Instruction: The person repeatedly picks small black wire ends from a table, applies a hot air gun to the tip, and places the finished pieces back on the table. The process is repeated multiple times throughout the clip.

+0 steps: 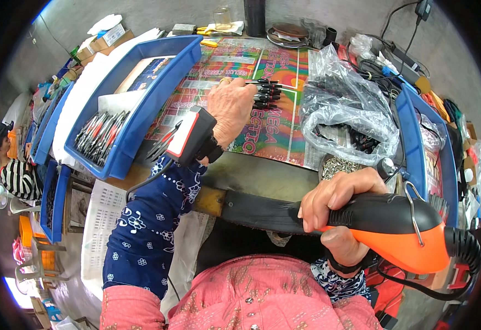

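At far left, a co-worker in a striped top (21, 179) sits beyond the trays. Nearer, a long blue tray (133, 144) holds a heap of slim black, red and grey pieces (102, 135), with a white perforated basket (102, 223) below it. The left hand (230, 107) reaches over the patterned sheet (276, 132) on the desk (251, 171), fingers bent at a small pile of black-and-red pieces (267, 94); whether they grip any, I cannot tell. Right of the pile lies a clear plastic bag (350, 93) with dark parts inside, small metal screws (336, 166) just below. The right hand (345, 203) has its fingers wrapped around an orange-and-black power tool (397, 231), lying sideways, its cord to the right.
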Demonstrator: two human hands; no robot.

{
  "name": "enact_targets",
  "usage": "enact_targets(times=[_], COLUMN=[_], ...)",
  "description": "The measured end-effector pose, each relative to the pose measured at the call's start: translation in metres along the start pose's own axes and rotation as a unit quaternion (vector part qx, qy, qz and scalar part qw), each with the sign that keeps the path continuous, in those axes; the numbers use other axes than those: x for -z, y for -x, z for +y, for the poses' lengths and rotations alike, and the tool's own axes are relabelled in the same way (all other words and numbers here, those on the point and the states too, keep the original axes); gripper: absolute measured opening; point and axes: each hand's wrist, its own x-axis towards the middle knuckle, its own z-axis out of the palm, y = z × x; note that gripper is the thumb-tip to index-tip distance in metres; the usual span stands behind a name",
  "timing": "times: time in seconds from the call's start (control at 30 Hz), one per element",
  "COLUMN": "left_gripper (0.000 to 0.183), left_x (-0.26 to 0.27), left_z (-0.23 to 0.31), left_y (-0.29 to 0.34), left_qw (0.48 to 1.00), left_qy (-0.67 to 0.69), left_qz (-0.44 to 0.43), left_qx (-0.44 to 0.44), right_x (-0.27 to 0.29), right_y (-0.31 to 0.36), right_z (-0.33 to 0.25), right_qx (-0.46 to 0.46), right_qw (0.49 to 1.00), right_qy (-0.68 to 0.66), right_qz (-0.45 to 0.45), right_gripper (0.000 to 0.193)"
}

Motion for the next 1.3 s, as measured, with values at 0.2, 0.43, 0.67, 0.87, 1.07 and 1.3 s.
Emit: enact_targets(times=[0.2, 0.43, 0.67, 0.87, 1.07, 1.3], left_gripper=[0.018, 0.010, 0.015, 0.020, 0.018, 0.022], left_x=[-0.019, -0.025, -0.018, 0.019, 0.078, 0.118], left_z=[0.001, -0.003, -0.005, 0.013, 0.053, 0.081], left_y=[-0.008, -0.007, -0.004, 0.005, 0.060, 0.129], left_qw=[1.000, 0.998, 0.996, 0.976, 0.896, 0.726], left_qy=[-0.026, -0.030, 0.021, 0.135, 0.417, 0.594], left_qz=[-0.012, 0.029, 0.072, 0.165, 0.025, -0.116], left_qx=[-0.003, -0.049, -0.042, -0.041, 0.148, 0.327], right_x=[0.013, 0.015, 0.006, -0.003, -0.009, -0.021], right_y=[-0.003, -0.004, 0.000, 0.003, 0.006, 0.006], right_z=[0.000, 0.002, -0.005, -0.013, -0.018, -0.024], right_qx=[-0.003, 0.006, -0.015, -0.042, -0.031, -0.039], right_qw=[0.999, 0.999, 1.000, 0.999, 0.999, 0.998], right_qy=[0.012, 0.022, 0.017, -0.005, 0.025, 0.056], right_qz=[-0.052, -0.044, 0.008, 0.026, 0.028, 0.000], right_gripper=[0.039, 0.038, 0.039, 0.041, 0.044, 0.046])
